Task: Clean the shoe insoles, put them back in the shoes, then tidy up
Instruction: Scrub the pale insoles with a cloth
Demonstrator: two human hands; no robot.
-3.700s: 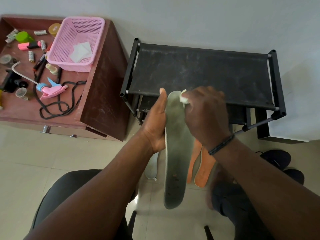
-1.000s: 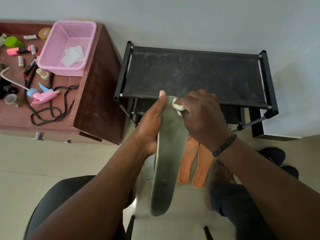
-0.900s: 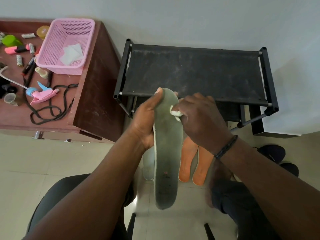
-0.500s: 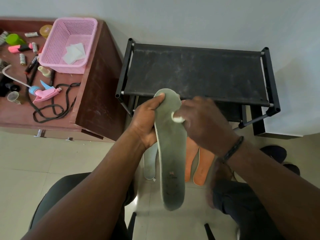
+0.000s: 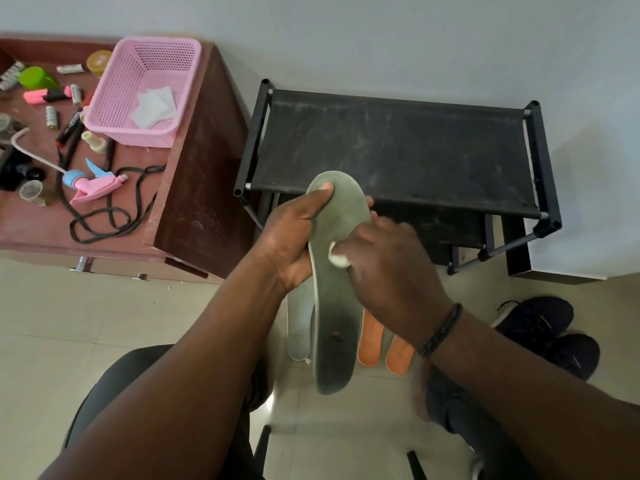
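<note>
- The left hand [image 5: 294, 237] grips a long grey-green foam insole [image 5: 337, 289] by its toe end, thumb on top.
- The right hand [image 5: 388, 271], fingers curled, presses a small white wipe [image 5: 337, 258] onto the insole's middle.
- Beyond the hands stands a black fabric shoe rack [image 5: 398, 147].

insole [image 5: 337, 289]: matt grey | basket [image 5: 145, 88]: perforated pink plastic | floor [image 5: 104, 323]: glossy tile

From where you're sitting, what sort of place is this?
Probably a room at home, near where shoes are kept: a black shoe rack against the wall, dark shoes on the tiled floor, and a cluttered wooden cabinet.
</note>
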